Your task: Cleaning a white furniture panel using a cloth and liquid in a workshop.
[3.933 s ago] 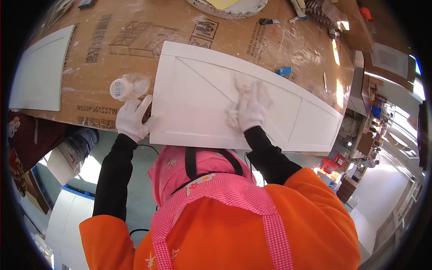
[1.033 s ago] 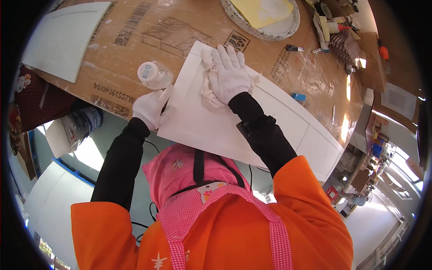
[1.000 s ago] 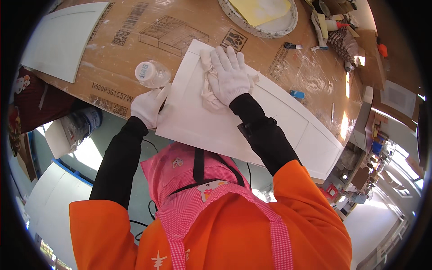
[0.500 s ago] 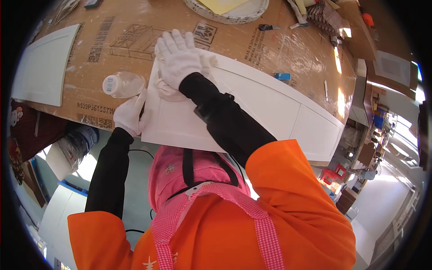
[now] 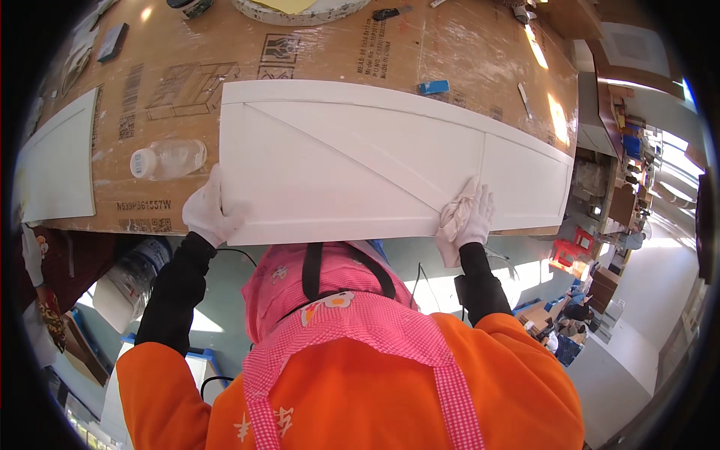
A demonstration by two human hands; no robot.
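A long white panel [image 5: 337,165] with a raised frame and a diagonal groove lies flat along the near edge of the table. My left hand [image 5: 210,208], in a white glove, grips the panel's near left corner. At the near edge, right of the panel's middle, my gloved right hand [image 5: 477,219] is closed on a crumpled white cloth [image 5: 454,216] resting against the panel. Part of the cloth hangs over the edge. A clear plastic bottle [image 5: 180,159] with a white cap lies on its side beyond my left hand.
Brown cardboard [image 5: 172,45] covers the table. Another white panel [image 5: 64,165] lies at the left. A blue block [image 5: 433,87], a utility knife [image 5: 388,13] and a dark block [image 5: 112,42] lie farther back. Someone's gloved hand [image 5: 31,255] shows at the left rim.
My right hand has swept the cloth from the panel's far left part to its near edge, right of the middle. My left hand has stayed at the panel's left corner.
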